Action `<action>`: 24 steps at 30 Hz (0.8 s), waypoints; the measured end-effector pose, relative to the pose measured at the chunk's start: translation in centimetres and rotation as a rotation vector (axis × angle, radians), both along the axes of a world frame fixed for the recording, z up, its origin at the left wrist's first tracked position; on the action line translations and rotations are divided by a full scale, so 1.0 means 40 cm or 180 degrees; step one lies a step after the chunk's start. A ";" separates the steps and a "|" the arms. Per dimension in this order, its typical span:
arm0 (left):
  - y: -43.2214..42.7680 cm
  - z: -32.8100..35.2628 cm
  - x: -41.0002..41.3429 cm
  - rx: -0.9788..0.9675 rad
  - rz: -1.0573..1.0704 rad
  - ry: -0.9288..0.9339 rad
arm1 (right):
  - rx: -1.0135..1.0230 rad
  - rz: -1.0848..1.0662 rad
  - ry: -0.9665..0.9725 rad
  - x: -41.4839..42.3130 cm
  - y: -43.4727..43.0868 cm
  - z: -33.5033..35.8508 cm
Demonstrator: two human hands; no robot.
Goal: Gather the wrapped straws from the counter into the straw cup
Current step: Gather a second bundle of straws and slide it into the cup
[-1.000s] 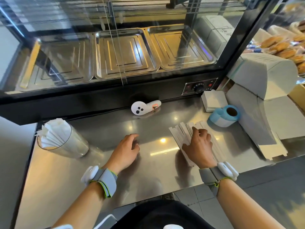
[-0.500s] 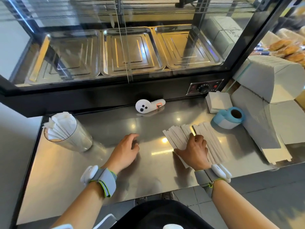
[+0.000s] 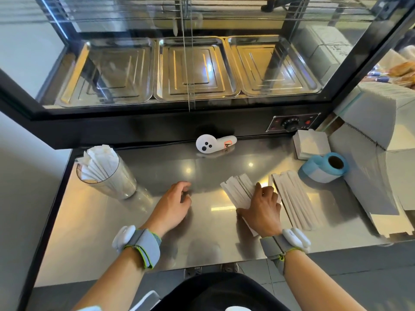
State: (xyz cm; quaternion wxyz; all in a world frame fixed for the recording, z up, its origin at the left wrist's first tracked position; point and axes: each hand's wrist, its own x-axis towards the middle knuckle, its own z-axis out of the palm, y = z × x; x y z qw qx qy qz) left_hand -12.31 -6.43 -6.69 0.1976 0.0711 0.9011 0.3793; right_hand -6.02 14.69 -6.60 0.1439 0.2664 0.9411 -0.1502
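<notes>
White paper-wrapped straws lie on the steel counter in two groups. My right hand [image 3: 261,207] presses flat on the left group of straws [image 3: 238,191], fingers curled over it. The right group of straws [image 3: 293,198] lies apart beside that hand, untouched. A clear straw cup [image 3: 107,182] stands at the far left of the counter, tilted and holding several wrapped straws. My left hand [image 3: 173,205] rests on the bare counter between the cup and the straws, fingers loosely bent, holding nothing.
A white handheld device [image 3: 213,143] lies at the back by the glass display case [image 3: 193,70]. A blue label roll [image 3: 325,168], a napkin stack [image 3: 311,143] and stacked white boxes [image 3: 377,158] crowd the right side. The counter's front edge [image 3: 202,264] is close to my body.
My right hand has dragged part of the straws leftward, splitting the pile into two groups. The left hand has stayed in place.
</notes>
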 end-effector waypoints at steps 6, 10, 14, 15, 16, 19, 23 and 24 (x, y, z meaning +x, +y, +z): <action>-0.007 0.002 0.005 -0.0011 0.0050 0.0007 | 0.0152 0.0311 0.0008 -0.023 -0.001 -0.005; -0.005 0.004 0.005 -0.0021 0.0071 0.0023 | 0.0209 0.0391 0.0023 -0.033 -0.006 -0.020; -0.008 0.009 0.002 -0.0039 0.0091 0.0035 | 0.0042 0.0358 0.0087 -0.035 0.014 -0.037; -0.010 0.010 0.001 -0.0041 0.0101 0.0038 | 0.0029 0.0327 0.0139 -0.034 0.020 -0.041; -0.011 0.010 -0.001 -0.0041 0.0109 0.0038 | 0.0049 0.0301 0.0180 -0.032 0.024 -0.044; -0.010 0.009 -0.005 -0.0053 0.0115 0.0046 | 0.0147 0.0216 0.0242 -0.029 0.026 -0.047; -0.002 0.007 -0.004 -0.0021 0.0117 0.0074 | -0.0004 0.0207 0.0176 -0.039 0.030 -0.037; -0.002 0.007 -0.005 -0.0024 0.0110 0.0074 | 0.0011 0.0197 0.0117 -0.044 0.028 -0.036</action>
